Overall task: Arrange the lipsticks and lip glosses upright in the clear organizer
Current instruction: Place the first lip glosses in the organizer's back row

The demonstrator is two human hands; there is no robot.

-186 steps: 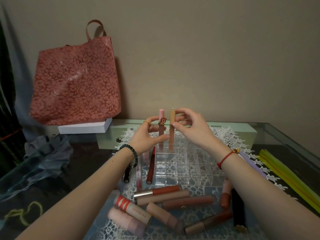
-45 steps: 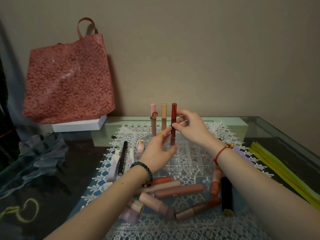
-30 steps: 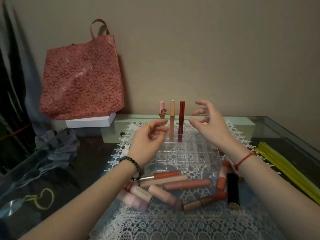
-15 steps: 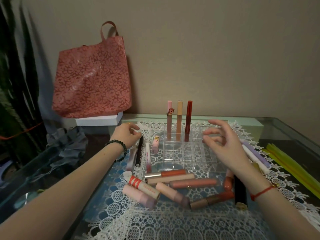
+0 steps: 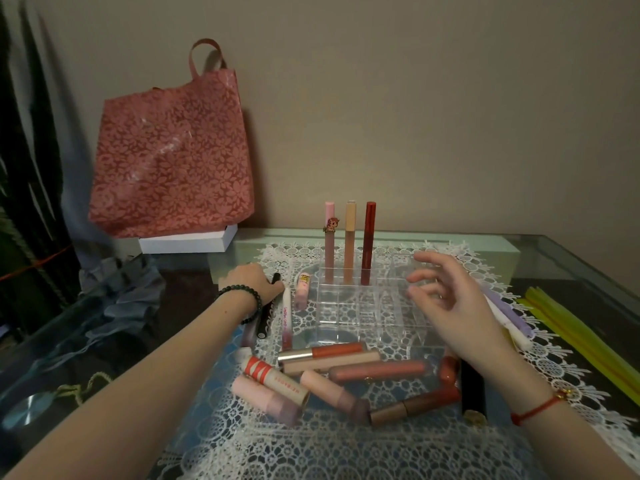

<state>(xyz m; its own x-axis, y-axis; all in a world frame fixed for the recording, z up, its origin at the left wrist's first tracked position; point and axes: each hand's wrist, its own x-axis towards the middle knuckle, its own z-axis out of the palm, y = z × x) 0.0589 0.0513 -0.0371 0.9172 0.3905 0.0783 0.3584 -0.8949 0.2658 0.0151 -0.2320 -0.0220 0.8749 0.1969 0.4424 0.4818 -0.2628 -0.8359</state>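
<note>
Clear organizer holds three upright glosses; fingers released on right hand, cannot tell on left hand.

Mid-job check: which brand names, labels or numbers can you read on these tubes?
Nothing reads cleanly.
Striped peach tube: capital letters along the body, too blurred.
Slim white tube: red lettering lengthwise, too small.
Black tube by the left hand: white lettering, blurred.
Short pink tube: yellow label, unreadable.
</note>
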